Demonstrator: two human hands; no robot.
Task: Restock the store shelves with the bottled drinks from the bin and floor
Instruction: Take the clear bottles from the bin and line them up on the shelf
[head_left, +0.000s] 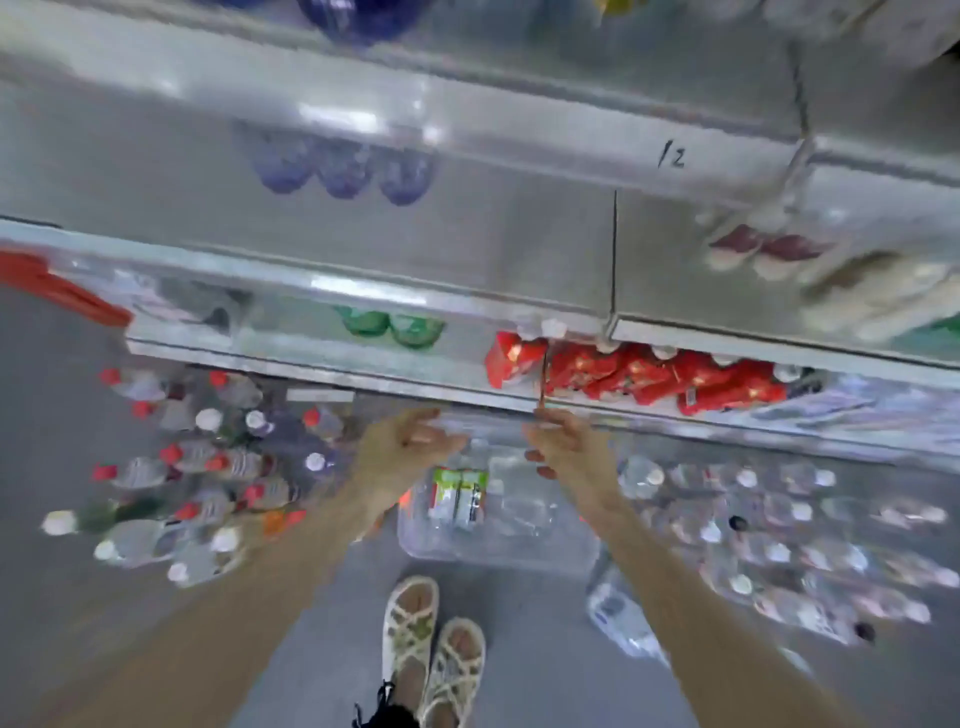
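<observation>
The view is motion-blurred. Both my hands reach down over a clear plastic bin (519, 551) on the floor, which holds a few green-labelled bottles (458, 493). My left hand (408, 447) hovers over the bin's left end with loosely bent fingers and nothing visible in it. Over the bin's right end, my right hand (569, 447) has its fingers curled, and a thin reddish strip (543, 382) rises from the fingertips. The blur hides whether it holds that strip. Loose red-capped and white-capped bottles (208, 467) lie on the floor to the left.
Metal shelves (363, 291) rise in front, holding purple bottles (343, 166), green bottles (392, 325) and red cartons (649, 374). Wrapped packs of white-capped water bottles (779, 530) cover the floor to the right. My sandalled feet (431, 649) stand just behind the bin.
</observation>
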